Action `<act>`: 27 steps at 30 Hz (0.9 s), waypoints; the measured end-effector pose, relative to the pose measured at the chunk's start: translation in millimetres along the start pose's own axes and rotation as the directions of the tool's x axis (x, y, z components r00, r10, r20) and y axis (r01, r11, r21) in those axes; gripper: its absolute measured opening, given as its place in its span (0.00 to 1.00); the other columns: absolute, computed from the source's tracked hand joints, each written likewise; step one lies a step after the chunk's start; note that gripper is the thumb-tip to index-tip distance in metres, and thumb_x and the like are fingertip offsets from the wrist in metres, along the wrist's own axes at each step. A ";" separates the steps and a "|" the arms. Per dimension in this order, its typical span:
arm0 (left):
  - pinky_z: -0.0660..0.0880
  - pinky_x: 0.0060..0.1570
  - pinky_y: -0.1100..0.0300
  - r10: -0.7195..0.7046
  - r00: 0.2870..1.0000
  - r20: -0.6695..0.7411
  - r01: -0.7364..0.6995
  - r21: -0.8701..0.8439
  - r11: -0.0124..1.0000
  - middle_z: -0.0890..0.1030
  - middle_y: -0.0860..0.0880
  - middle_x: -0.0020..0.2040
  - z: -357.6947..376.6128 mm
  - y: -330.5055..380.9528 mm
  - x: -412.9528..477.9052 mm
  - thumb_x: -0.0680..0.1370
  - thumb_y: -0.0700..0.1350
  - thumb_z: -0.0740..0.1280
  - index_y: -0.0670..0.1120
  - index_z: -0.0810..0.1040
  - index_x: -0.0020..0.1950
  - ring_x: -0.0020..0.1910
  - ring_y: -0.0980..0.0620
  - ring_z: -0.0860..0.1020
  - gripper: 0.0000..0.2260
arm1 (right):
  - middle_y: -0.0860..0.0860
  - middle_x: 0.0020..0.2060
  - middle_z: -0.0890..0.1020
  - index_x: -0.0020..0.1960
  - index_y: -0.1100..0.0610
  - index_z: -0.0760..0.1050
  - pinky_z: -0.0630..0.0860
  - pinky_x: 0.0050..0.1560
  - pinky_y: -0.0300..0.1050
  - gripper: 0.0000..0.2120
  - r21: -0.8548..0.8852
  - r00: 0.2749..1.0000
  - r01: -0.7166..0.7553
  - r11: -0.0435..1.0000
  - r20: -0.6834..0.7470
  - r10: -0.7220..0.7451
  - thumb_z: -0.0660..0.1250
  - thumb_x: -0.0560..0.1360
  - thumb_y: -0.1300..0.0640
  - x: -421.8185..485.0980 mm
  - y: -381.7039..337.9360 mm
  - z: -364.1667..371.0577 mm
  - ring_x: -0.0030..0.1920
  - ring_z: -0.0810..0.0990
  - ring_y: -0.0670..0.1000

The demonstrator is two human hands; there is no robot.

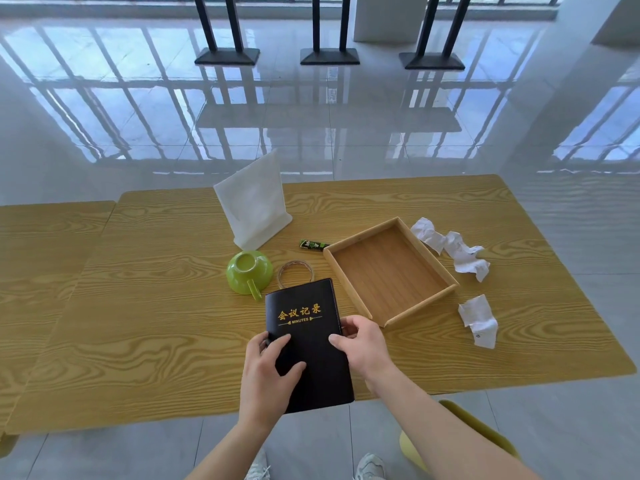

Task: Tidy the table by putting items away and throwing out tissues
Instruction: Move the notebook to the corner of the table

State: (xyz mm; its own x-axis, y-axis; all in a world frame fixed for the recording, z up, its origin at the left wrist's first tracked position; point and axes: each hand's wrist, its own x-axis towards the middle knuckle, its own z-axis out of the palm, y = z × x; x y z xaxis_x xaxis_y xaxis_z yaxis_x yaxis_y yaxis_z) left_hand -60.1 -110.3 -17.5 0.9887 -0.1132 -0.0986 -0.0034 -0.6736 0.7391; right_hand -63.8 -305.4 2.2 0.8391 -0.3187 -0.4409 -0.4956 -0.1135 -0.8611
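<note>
A black notebook with gold lettering is held near the table's front edge. My left hand grips its left side and my right hand grips its right edge. An empty wooden tray lies to the right of the notebook. Two crumpled tissues lie beyond the tray's far right side, and a third tissue lies near its front right corner. A green cup rests upside down left of a tape roll. A small green packet lies behind the tape.
A white napkin holder stands at the back of the wooden table. A second table adjoins on the left. A yellow-green chair is under my right forearm. Black stand bases sit on the glossy floor beyond.
</note>
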 end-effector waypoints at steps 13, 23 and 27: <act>0.70 0.54 0.59 0.000 1.000 0.008 0.001 -0.119 0.993 0.75 0.51 0.58 15.8 58.8 20.7 0.70 0.50 0.77 0.53 0.71 0.72 0.56 0.54 0.72 0.31 | 0.41 0.45 0.82 0.55 0.47 0.78 0.78 0.43 0.34 0.11 -0.117 0.984 0.113 0.987 -0.127 -0.128 0.73 0.74 0.54 -12.6 -17.4 -53.0 0.47 0.81 0.44; 0.71 0.52 0.59 0.097 0.995 0.037 -0.092 -0.120 0.989 0.74 0.51 0.56 51.6 118.6 24.1 0.70 0.50 0.77 0.55 0.72 0.70 0.54 0.53 0.74 0.30 | 0.47 0.50 0.83 0.60 0.54 0.78 0.80 0.54 0.44 0.16 -0.222 0.968 0.107 0.969 -0.198 -0.152 0.73 0.74 0.53 -12.0 -15.7 -128.2 0.51 0.81 0.47; 0.69 0.52 0.61 0.117 0.991 0.065 -0.108 -0.129 0.986 0.74 0.50 0.55 60.1 137.1 30.0 0.70 0.49 0.77 0.54 0.73 0.70 0.53 0.53 0.74 0.29 | 0.47 0.49 0.83 0.59 0.53 0.79 0.81 0.54 0.47 0.15 -0.202 0.964 0.091 0.975 -0.227 -0.137 0.73 0.73 0.54 -10.4 -19.3 -147.7 0.50 0.81 0.46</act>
State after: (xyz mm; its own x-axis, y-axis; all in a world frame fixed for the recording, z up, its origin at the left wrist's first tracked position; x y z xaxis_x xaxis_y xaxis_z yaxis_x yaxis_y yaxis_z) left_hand -40.0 -249.9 40.8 0.9695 -0.2389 -0.0544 -0.0910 -0.5571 0.8255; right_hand -96.1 -438.8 60.8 0.8261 -0.5051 -0.2500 -0.4523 -0.3296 -0.8287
